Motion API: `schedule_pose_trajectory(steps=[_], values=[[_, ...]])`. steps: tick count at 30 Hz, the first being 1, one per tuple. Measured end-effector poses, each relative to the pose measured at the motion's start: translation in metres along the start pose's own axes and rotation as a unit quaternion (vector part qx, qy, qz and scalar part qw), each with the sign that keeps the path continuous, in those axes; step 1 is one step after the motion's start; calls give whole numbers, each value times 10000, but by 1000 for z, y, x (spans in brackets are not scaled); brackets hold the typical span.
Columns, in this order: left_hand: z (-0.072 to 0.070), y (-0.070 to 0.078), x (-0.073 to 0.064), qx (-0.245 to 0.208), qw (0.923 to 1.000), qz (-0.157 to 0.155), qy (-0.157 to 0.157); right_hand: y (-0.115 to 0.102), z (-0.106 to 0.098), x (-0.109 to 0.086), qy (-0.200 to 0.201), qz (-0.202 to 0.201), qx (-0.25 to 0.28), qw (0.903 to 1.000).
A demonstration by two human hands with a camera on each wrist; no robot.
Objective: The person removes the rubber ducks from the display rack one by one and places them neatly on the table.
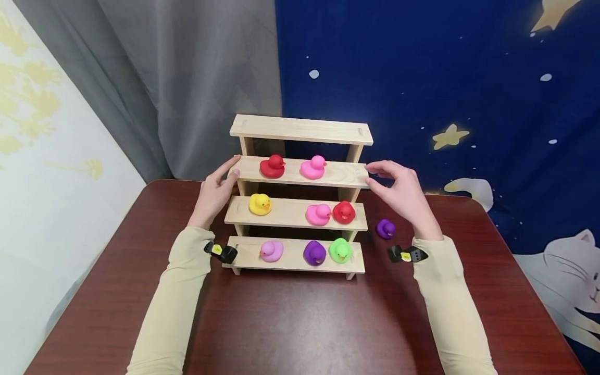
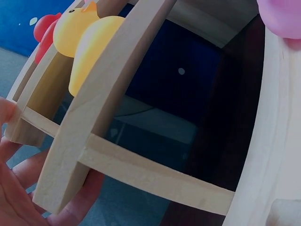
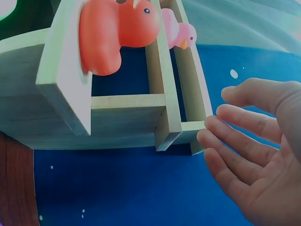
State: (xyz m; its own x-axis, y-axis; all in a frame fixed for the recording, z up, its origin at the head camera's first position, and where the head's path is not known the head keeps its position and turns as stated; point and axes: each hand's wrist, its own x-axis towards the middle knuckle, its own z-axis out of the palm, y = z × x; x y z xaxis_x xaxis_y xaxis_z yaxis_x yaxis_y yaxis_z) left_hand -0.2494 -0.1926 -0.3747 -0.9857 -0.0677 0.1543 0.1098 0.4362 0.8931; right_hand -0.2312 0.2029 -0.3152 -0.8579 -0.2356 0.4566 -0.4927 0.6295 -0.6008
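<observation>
A stepped wooden rack point(image 1: 300, 128) carries rubber ducks. My left hand point(image 1: 215, 195) is at the left end of the second shelf from the top, its fingertips touching or very close to the wood. In the left wrist view, its spread fingers lie around the shelf ends near a yellow duck point(image 2: 70, 33). My right hand point(image 1: 398, 187) is beside the same shelf's right end, thumb and fingers apart, holding nothing. That shelf bears a red duck point(image 1: 272, 166) and a pink duck point(image 1: 313, 167). Below are another pink duck point(image 1: 318, 214) and red duck point(image 1: 344, 212).
The lowest shelf holds a light purple duck point(image 1: 271, 251), a dark purple duck point(image 1: 314, 253) and a green duck point(image 1: 340, 251). Another purple duck point(image 1: 386, 228) lies on the brown table point(image 1: 300, 323), right of the rack. Behind hang grey and blue curtains point(image 1: 375, 62).
</observation>
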Motion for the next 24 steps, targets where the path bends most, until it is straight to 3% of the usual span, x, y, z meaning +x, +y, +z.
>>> schedule_pose_trajectory(steps=[8, 18, 24], values=[[1, 1, 0, -24, 10000, -15, 59, -10, 6, 10, -294, -30, -33, 9996], [1, 1, 1, -28, 10000, 13, 53, -28, 11, 30, -531, -57, 342, 9980], [2, 1, 1, -131, 9999, 21, 23, -38, 15, 42, -766, 155, 625, 9950]])
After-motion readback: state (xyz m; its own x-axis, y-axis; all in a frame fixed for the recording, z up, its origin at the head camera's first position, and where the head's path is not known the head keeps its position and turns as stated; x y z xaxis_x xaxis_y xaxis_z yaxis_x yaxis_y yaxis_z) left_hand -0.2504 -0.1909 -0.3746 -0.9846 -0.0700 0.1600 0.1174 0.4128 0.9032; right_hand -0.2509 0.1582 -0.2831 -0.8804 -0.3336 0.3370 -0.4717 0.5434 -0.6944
